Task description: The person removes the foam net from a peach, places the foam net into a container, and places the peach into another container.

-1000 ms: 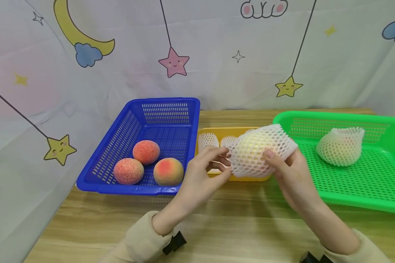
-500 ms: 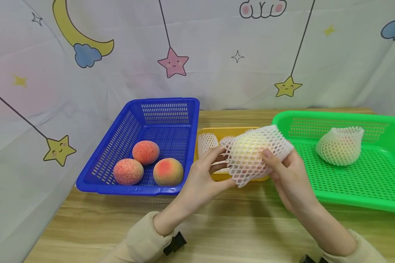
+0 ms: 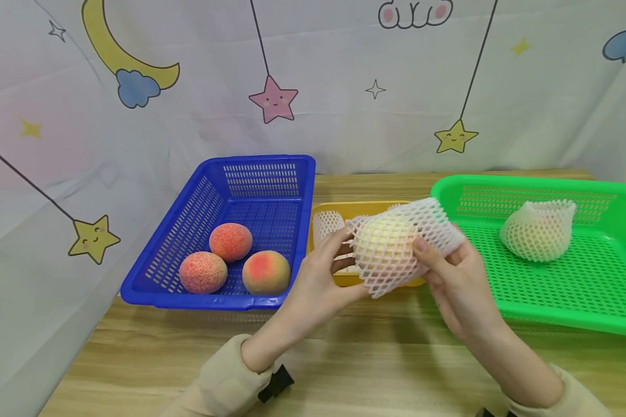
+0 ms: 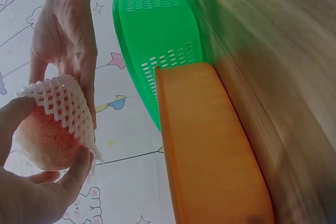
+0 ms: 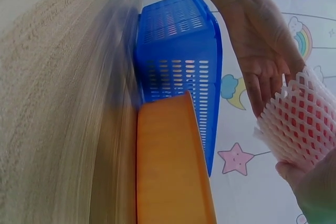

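Note:
A peach hangs above the yellow tray, partly inside a white foam fruit net. The left hand grips it from the left; in the left wrist view its thumb and fingers reach round the peach's bare pinkish-red side. The right hand holds the net and the peach inside from the right, thumb pressed on the mesh. In the right wrist view the net covers the red skin, with the left hand's fingers at the far edge. Part of the net extends past the peach toward the right palm.
Three peaches lie in a blue basket at left. The yellow tray behind the hands bears more foam nets. At right, a green basket contains a netted peach. A printed cloth hangs behind the wooden table.
The peach sits farther left within the net, whose left edge has spread and dropped over the left fingers. Both hands have shifted slightly left. The baskets stay where they were.

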Available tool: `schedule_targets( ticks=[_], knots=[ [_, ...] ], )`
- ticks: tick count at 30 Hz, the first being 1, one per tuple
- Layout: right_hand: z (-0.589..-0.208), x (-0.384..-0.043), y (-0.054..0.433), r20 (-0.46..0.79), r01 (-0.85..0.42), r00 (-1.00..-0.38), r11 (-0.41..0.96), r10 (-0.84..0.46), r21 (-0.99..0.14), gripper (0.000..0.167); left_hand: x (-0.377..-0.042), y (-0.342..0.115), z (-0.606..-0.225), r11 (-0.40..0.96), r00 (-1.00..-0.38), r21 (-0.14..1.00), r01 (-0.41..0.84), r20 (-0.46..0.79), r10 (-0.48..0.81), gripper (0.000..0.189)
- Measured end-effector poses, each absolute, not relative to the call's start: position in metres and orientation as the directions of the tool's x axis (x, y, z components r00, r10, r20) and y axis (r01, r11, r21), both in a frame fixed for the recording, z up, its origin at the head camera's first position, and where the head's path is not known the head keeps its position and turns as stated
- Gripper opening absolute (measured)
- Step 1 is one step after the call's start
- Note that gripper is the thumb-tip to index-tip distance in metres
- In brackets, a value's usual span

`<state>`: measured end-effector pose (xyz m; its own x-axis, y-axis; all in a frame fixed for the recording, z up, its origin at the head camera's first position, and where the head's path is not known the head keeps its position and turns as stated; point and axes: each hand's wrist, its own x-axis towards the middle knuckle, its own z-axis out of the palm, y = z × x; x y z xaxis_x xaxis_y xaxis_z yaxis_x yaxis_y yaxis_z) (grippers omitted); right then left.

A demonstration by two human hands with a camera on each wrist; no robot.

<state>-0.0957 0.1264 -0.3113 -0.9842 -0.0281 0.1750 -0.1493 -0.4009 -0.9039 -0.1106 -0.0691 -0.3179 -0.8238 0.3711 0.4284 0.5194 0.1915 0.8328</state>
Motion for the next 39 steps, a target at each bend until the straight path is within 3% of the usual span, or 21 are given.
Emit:
schedule_targets(
  ticks=[12, 20, 26, 39],
  knots=[
    [-0.313, -0.100, 0.129, 0.179, -0.170, -0.983, -0.472, 0.026, -0.865, 0.025, -0.112, -0.072, -0.318, 0.266, -0.829, 0.817, 0.512, 0.389, 0.401, 0.076],
    [-0.302, -0.101, 0.144, 0.218, -0.217, -0.976, -0.282, 0.025, -0.935, 0.013, -0.112, -0.076, -0.314, 0.262, -0.816, 0.798, 0.544, 0.429, 0.388, 0.075],
    [-0.296, -0.102, 0.162, 0.267, -0.257, -0.961, -0.127, -0.072, -0.958, 0.013, -0.112, -0.079, -0.308, 0.278, -0.819, 0.795, 0.539, 0.416, 0.396, 0.075],
    [-0.293, -0.108, 0.182, 0.261, -0.251, -0.962, -0.110, -0.081, -0.962, 0.014, -0.112, -0.083, -0.304, 0.304, -0.822, 0.787, 0.537, 0.406, 0.399, 0.074]
  ],
)
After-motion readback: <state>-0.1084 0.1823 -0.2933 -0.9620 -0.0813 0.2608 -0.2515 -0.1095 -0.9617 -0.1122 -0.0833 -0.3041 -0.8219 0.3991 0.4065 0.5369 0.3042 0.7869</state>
